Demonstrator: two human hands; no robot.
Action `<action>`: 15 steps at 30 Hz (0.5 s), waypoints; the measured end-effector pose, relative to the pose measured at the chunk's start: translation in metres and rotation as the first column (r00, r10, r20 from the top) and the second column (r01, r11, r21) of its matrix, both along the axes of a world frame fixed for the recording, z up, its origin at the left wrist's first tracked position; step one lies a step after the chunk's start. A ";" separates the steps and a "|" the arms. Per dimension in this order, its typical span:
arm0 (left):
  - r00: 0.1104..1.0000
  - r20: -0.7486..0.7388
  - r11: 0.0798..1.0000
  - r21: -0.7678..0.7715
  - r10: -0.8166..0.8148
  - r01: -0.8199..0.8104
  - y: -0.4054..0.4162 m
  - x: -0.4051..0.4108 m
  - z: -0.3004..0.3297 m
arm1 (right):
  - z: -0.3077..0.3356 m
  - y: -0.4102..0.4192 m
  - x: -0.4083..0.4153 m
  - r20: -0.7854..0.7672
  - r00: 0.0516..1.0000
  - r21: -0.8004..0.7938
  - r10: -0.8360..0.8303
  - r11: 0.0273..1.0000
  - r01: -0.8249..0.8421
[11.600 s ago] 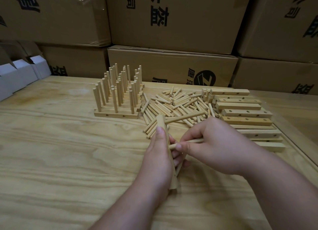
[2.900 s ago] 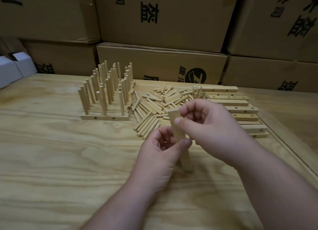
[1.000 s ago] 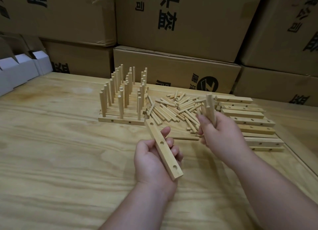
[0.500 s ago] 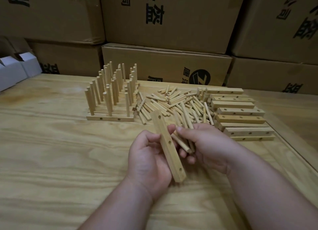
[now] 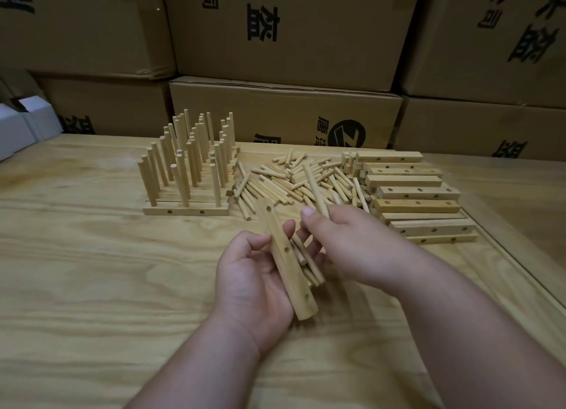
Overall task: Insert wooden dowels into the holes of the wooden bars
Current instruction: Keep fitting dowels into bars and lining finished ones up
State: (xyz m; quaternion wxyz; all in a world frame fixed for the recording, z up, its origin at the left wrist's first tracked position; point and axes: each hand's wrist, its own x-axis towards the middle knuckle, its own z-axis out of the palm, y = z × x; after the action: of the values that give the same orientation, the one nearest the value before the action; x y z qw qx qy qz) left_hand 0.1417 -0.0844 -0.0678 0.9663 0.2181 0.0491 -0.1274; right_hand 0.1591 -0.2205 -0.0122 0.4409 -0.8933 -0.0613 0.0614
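Note:
My left hand (image 5: pixel 254 283) grips a wooden bar (image 5: pixel 286 258) with three empty holes facing up, held slanted above the table. A few loose dowels (image 5: pixel 306 264) lie under the bar against my left fingers. My right hand (image 5: pixel 352 246) pinches one dowel (image 5: pixel 314 188) that points up and away, close to the right of the bar's far end. Behind the hands lies a pile of loose dowels (image 5: pixel 291 179). Finished bars with upright dowels (image 5: pixel 186 175) stand at the left, and a stack of empty bars (image 5: pixel 410 194) lies at the right.
Stacked cardboard boxes (image 5: pixel 284 114) wall off the back of the wooden table (image 5: pixel 92 270). White boxes (image 5: pixel 21 129) sit at the far left. A raised wooden edge strip (image 5: pixel 514 261) runs along the table's right side.
My right hand has lifted one dowel up out of the bunch, leaving the others under the bar in my left hand. The bar has stayed in my left hand.

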 end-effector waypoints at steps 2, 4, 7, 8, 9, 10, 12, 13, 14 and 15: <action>0.999 -0.030 0.999 0.029 0.020 -0.019 0.000 0.001 -0.001 | 0.002 -0.002 0.003 0.037 0.998 0.074 -0.055 0.996 0.052; 0.999 -0.038 0.998 0.066 0.023 -0.021 0.000 0.001 -0.001 | 0.006 -0.008 0.006 0.102 0.984 0.053 -0.143 0.989 0.138; 0.999 -0.044 0.991 0.130 0.019 -0.013 0.000 0.000 -0.001 | 0.011 -0.020 0.011 0.132 0.977 0.082 -0.169 0.984 0.159; 0.999 -0.049 0.990 0.143 0.020 -0.013 0.000 0.000 -0.001 | 0.012 -0.023 0.012 0.135 0.978 0.105 -0.158 0.984 0.145; 0.998 -0.055 0.988 0.153 0.024 -0.015 -0.001 0.000 -0.001 | 0.013 -0.026 0.012 0.141 0.979 0.111 -0.150 0.985 0.135; 0.998 -0.060 0.986 0.163 0.031 -0.021 -0.001 0.000 -0.001 | 0.013 -0.027 0.012 0.148 0.979 0.094 -0.141 0.987 0.128; 0.997 -0.064 0.984 0.177 0.045 -0.033 -0.002 0.000 -0.001 | 0.011 -0.027 0.012 0.169 0.977 0.035 -0.128 0.992 0.124; 0.996 -0.069 0.983 0.179 0.051 -0.038 -0.002 0.000 -0.001 | 0.009 -0.026 0.011 0.176 0.976 0.014 -0.124 0.992 0.124; 0.996 -0.074 0.983 0.179 0.056 -0.042 -0.002 0.000 -0.001 | 0.007 -0.025 0.011 0.179 0.976 -0.004 -0.121 0.992 0.123; 0.995 -0.080 0.983 0.177 0.058 -0.043 -0.002 0.000 -0.001 | 0.004 -0.024 0.011 0.175 0.978 -0.027 -0.112 0.993 0.118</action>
State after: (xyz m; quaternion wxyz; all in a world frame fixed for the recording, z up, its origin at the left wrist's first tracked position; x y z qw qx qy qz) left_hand 0.1421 -0.0860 -0.0686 0.9434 0.2951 0.1064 -0.1074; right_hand 0.1701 -0.2449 -0.0079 0.4200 -0.9054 -0.0466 -0.0411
